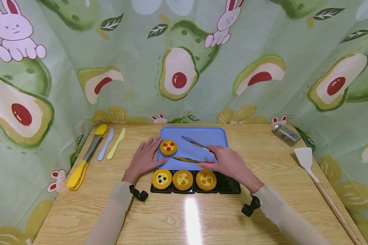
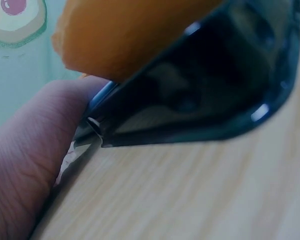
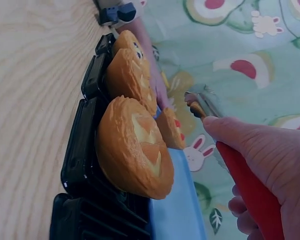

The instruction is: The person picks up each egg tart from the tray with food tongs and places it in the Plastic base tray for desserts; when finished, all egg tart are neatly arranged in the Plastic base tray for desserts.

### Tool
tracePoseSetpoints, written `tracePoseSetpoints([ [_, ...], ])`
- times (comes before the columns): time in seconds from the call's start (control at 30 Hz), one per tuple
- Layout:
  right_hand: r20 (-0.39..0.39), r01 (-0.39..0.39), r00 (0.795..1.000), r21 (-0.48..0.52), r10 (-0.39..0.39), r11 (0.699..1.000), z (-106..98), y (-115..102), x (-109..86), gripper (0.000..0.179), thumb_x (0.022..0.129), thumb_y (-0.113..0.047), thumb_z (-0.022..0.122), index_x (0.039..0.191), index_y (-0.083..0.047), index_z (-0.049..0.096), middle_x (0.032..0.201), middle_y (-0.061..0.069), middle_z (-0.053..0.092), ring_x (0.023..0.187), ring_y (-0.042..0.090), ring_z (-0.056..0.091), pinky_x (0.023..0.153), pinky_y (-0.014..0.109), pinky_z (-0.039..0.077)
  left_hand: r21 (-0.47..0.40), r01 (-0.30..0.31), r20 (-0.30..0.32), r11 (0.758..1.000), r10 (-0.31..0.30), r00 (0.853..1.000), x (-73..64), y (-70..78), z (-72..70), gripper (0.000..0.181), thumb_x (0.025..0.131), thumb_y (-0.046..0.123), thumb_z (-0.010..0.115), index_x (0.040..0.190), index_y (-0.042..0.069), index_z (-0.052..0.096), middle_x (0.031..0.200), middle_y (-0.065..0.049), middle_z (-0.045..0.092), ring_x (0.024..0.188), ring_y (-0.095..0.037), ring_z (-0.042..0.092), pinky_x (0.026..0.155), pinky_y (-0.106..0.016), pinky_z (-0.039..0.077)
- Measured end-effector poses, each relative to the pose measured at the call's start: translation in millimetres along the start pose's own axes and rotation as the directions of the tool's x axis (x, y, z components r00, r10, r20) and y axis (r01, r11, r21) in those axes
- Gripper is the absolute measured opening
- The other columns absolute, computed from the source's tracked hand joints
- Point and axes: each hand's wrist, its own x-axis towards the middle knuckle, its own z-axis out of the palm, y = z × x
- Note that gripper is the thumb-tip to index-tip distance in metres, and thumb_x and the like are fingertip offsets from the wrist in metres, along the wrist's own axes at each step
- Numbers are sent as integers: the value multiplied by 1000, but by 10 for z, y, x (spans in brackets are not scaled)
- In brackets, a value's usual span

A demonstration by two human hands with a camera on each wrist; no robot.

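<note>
My left hand [image 1: 144, 158] rests against the left edge of a blue tray [image 1: 202, 132], its fingers stretched out and the thumb over the near corner. My right hand [image 1: 231, 164] grips metal tongs with red handles [image 3: 250, 185], their arms spread wide above the tray. An egg tart with red dots [image 1: 168, 147] sits at the tray's left side, just beyond the tong tips. In front of the tray, a black compartment box [image 1: 230, 184] carries a tart with dark blue dots [image 1: 162, 179] and two tarts with wedge-shaped toppings [image 1: 182, 180]; its rightmost compartment holds none.
On the left lie yellow-and-grey tongs [image 1: 87, 156], a blue knife [image 1: 105, 144] and a yellow knife [image 1: 116, 143]. A glass shaker [image 1: 286, 134] lies at the back right, with a white spatula [image 1: 305, 160] along the right edge. A patterned curtain [image 1: 141, 85] surrounds the table.
</note>
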Motion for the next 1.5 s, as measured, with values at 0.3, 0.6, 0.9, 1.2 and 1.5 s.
tracePoseSetpoints([
  [0.3,57,20,998,12,-21,1000,160,-21,264,59,85,-69,75,83,-13,56,62,-7,32,52,9,32,48,28,23,6,1,10,1000,-1,1000,11,1,8,104,91,82,49,170,22,15,175,4,13,162,-26,11,129,-55,8],
  [0.6,128,-8,992,21,5,1000,298,-20,459,61,85,-67,76,96,-8,67,64,-4,42,55,13,44,49,30,31,10,2,0,1000,-2,1000,30,-11,26,105,90,84,48,170,23,16,175,5,13,162,-25,12,129,-55,9],
  [0.9,167,-33,985,10,31,999,386,-39,577,58,85,-66,77,104,-11,68,69,-1,56,60,16,52,51,32,39,6,6,1,1000,-6,1000,44,-12,32,106,90,85,47,170,23,16,175,5,14,162,-25,12,129,-56,10],
  [1.2,206,-40,978,-8,41,999,429,-73,658,59,85,-65,78,106,-10,69,78,0,62,62,16,54,50,31,41,1,7,9,1000,-7,1000,29,-8,12,105,91,83,48,170,22,15,175,5,13,162,-25,11,129,-56,9],
  [1.5,243,-48,969,-7,49,999,463,-116,715,59,87,-63,77,110,-9,70,80,0,61,64,17,55,52,30,40,-1,15,11,1000,-15,1000,19,-19,25,106,90,84,48,170,24,13,175,5,12,162,-24,10,129,-55,9],
])
